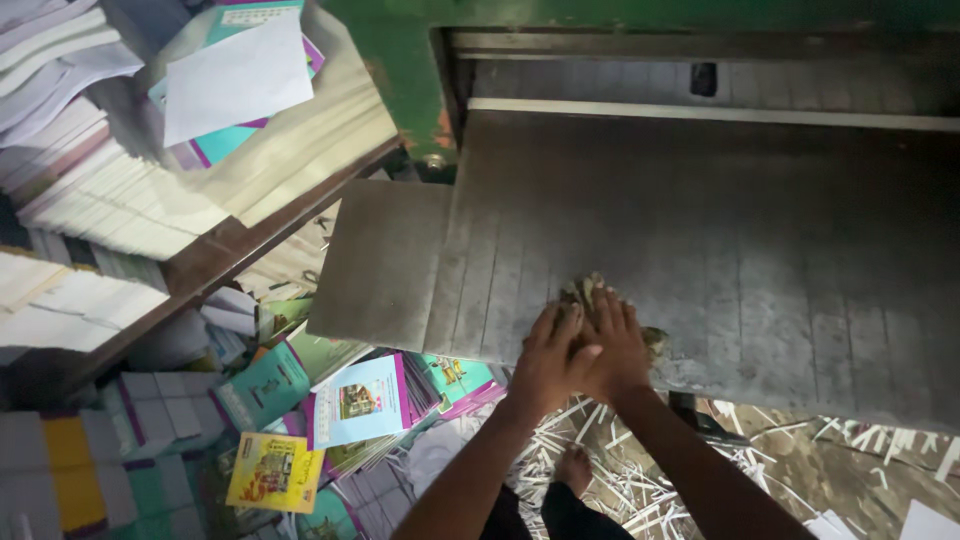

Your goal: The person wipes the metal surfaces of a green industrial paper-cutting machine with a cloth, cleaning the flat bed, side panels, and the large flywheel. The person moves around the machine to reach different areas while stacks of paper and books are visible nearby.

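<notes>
Both hands press a crumpled, dirty rag [592, 293] against the grey metal bed [700, 240] of a large green machine [400, 60], just below the centre of the frame. The left hand [550, 355] lies flat, fingers stretched forward and open, its fingertips on the near edge of the rag. The right hand [615, 345] overlaps it, palm down and fingers extended, covering most of the cloth; neither hand is clenched, and only a frayed tuft of rag shows beyond the fingertips. At lower centre a bare foot [573, 468] stands among white paper trimmings [640, 480] scattered over the floor. In the lower left of the frame, colourful booklets [355, 400] lie in a loose heap, one yellow-covered [273, 472]. The upper left holds tall stacks of printed sheets [120, 190] on a wooden shelf [240, 250], with a loose white sheet [235, 75] on top.
</notes>
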The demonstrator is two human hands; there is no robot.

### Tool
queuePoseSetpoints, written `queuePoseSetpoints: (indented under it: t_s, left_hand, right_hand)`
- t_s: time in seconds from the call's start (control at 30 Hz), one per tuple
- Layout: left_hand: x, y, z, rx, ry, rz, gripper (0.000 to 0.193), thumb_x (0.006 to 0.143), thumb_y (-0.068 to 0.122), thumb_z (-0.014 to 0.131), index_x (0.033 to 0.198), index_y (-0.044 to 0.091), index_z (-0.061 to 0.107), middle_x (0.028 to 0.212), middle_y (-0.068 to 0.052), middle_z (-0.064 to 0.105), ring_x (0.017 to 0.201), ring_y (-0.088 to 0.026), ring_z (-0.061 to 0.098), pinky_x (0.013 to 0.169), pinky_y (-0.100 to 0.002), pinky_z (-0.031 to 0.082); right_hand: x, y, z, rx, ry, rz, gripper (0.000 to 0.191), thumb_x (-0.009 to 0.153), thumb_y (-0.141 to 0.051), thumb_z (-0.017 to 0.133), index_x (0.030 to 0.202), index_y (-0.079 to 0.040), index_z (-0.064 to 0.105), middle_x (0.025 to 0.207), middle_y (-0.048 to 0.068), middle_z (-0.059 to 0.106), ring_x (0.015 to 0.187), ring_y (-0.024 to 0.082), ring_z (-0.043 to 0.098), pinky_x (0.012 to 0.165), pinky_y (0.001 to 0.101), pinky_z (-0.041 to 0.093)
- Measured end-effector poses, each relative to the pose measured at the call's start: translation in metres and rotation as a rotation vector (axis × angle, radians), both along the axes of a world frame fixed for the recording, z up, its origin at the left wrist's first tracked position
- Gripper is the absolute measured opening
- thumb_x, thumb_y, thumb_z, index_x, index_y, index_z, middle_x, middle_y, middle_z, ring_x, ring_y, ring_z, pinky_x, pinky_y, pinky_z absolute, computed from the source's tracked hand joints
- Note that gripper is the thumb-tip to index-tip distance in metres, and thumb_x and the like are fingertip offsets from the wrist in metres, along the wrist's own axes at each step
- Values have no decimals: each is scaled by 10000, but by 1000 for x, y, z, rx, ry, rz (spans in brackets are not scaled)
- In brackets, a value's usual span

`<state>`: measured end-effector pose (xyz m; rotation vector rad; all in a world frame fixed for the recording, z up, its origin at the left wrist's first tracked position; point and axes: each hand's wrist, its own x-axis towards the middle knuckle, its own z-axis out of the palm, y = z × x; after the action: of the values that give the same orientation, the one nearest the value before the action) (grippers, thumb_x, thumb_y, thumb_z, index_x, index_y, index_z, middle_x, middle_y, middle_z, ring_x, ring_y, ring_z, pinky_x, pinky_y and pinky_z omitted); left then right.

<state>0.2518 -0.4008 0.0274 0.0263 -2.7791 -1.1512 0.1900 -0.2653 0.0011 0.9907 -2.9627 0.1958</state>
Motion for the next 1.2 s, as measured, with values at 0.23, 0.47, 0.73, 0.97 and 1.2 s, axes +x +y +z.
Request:
queuePoseSetpoints:
  t_s: [0.23,0.47,0.73,0.97,1.2]
  left_hand:
    - [14,-34,-16,-50,270,115,573,1018,447,621,1406,29,571,1482,-246,507,1366,-442,502,1165,-515,430]
    - [25,-72,-12,-202,130,154,561,998,448,577,1371,30,580,1413,-211,559,1356,-387,493,1159,-569,316]
    - [44,-111,-18,-269,-70,274,695,1010,528,492,1500,36,481,1533,-223,474,1467,-390,373,1218,-589,185]
    - [57,-154,-4,-276,-273,336,704,1024,586,364,1489,67,469,1577,-153,431,1538,-347,257,1236,-615,68]
    - [65,-201,9,-264,-386,414,759,1010,648,288,1535,117,421,1633,-116,357,1555,-304,210,1220,-669,9]
  right_hand:
    - [6,-39,-3,-177,93,57,703,889,-352,414,1515,-34,440,1619,287,290,1522,463,244,1245,616,173]
    - [12,-84,3,-92,41,44,738,869,-349,377,1523,-9,402,1612,303,278,1517,481,217,1230,617,144]
    - [10,-139,4,7,-75,167,807,820,-404,479,1532,-58,326,1628,273,168,1503,458,151,1198,591,108]
    - [17,-187,0,-53,-6,271,764,841,-378,496,1532,-79,364,1619,281,220,1501,460,200,1215,608,134]
    - [26,-245,4,-14,-23,270,764,842,-394,508,1528,-89,371,1617,271,220,1498,459,206,1194,618,156]
